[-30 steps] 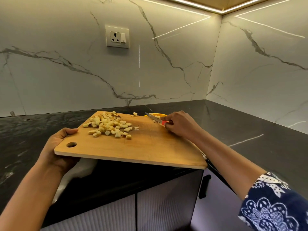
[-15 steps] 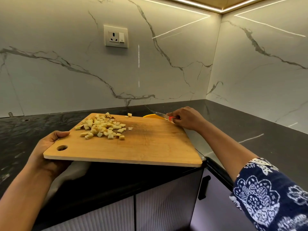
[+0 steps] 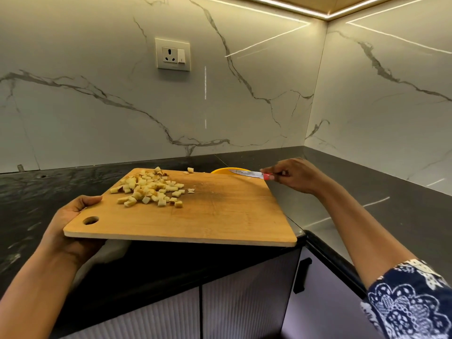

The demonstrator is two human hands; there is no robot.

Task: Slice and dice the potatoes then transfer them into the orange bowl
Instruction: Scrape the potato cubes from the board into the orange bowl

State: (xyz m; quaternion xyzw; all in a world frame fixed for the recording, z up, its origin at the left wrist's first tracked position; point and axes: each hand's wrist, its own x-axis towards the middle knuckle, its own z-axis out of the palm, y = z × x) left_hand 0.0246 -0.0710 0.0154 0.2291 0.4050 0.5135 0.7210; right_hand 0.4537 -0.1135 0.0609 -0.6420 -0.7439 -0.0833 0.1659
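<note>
A wooden cutting board [image 3: 220,216] is held up off the dark counter, and my left hand [image 3: 71,216] grips its near left corner from below, beside the hanging hole. A heap of diced potato [image 3: 149,189] lies on the board's far left part, with a few stray cubes near the far edge. Only a sliver of the orange bowl's rim [image 3: 220,170] shows behind the board's far edge. My right hand [image 3: 293,176] holds a small red-handled knife [image 3: 247,172] by its handle, blade pointing left over the bowl rim.
The black stone counter [image 3: 367,192] runs along both marble walls into a corner. A wall socket [image 3: 173,54] sits above the board. Ribbed cabinet doors [image 3: 244,309] with a black handle are below the counter edge.
My right hand with the knife rose off the board and drew back to the right, past its far corner. The board shifted slightly left and stays lifted in my left hand.
</note>
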